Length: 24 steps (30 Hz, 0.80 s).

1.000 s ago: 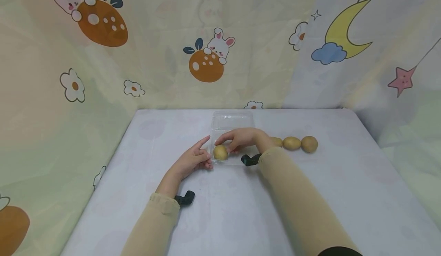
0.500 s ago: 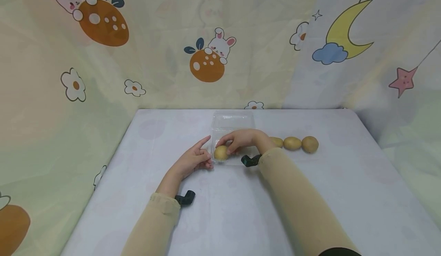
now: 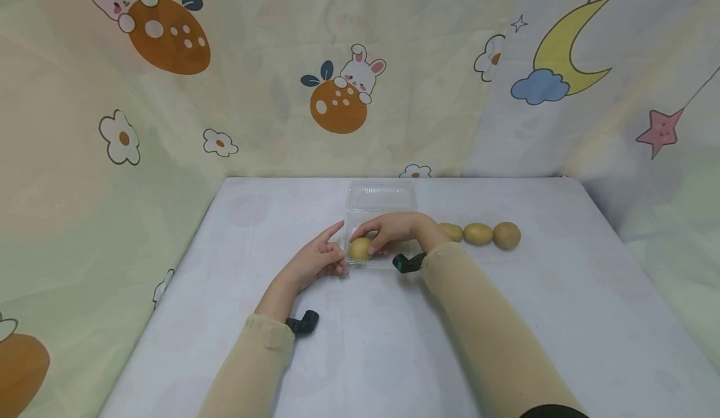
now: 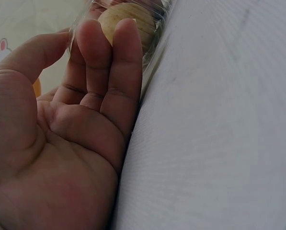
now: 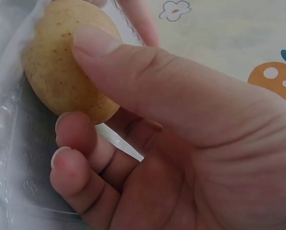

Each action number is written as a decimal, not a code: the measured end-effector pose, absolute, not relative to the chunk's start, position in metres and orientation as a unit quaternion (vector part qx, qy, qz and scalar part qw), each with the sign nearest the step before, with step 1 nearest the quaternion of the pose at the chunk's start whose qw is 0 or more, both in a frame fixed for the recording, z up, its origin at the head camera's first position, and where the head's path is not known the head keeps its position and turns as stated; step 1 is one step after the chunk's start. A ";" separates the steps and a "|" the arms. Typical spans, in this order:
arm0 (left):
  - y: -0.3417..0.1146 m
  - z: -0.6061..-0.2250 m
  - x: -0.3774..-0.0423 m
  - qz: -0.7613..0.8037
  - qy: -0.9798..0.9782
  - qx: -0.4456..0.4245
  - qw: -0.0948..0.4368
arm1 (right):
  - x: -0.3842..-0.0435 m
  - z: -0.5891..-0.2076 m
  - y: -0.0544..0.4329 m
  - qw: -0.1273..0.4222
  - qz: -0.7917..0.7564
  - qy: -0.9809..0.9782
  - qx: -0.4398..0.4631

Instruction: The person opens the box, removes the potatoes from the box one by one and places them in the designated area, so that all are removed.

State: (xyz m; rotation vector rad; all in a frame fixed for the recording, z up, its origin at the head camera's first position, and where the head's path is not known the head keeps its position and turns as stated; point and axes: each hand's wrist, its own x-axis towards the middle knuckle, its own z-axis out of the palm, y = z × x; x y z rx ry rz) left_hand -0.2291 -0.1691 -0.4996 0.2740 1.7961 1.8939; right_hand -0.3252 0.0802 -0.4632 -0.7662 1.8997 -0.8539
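My right hand (image 3: 388, 229) holds a round yellow potato (image 3: 360, 249) at the near left corner of a clear plastic clamshell box (image 3: 388, 257). In the right wrist view the thumb lies across the potato (image 5: 61, 62), with two fingertips below it. Its index finger reaches over the far side. Beside the box's left wall is my left hand (image 3: 316, 260), index finger extended, thumb and lower fingers at the wall. The left wrist view shows those fingers loosely bent in front of the box, with the potato (image 4: 128, 24) behind them.
The box's lid (image 3: 382, 196) lies opened back toward the wall. A row of potatoes, with an oval one (image 3: 478, 233) and a rounder one (image 3: 507, 235), sits right of the box; the right wrist partly hides it. A printed cloth (image 3: 270, 93) hangs behind the white table (image 3: 360, 355).
The right thumb has moved slightly left onto the potato, and that hand sits a touch lower. The left hand and the row of potatoes have stayed in place.
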 end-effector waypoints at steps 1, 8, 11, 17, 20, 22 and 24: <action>-0.169 -0.500 -0.229 0.697 0.662 0.103 0.256 | -0.325 -0.463 0.080 0.445 -0.345 0.767 -0.308; -0.170 -0.500 -0.229 0.697 0.659 0.112 0.258 | -0.323 -0.464 0.080 0.432 -0.346 0.771 -0.315; -0.170 -0.500 -0.229 0.698 0.659 0.112 0.257 | -0.323 -0.464 0.080 0.430 -0.349 0.771 -0.314; -0.170 -0.500 -0.229 0.698 0.661 0.105 0.255 | -0.323 -0.464 0.080 0.435 -0.354 0.769 -0.306; -0.170 -0.501 -0.229 0.696 0.663 0.108 0.255 | -0.323 -0.464 0.080 0.434 -0.351 0.772 -0.303; -0.170 -0.502 -0.229 0.696 0.662 0.110 0.255 | -0.323 -0.464 0.080 0.433 -0.350 0.773 -0.304; -0.170 -0.502 -0.230 0.697 0.661 0.110 0.256 | -0.324 -0.464 0.080 0.431 -0.349 0.774 -0.305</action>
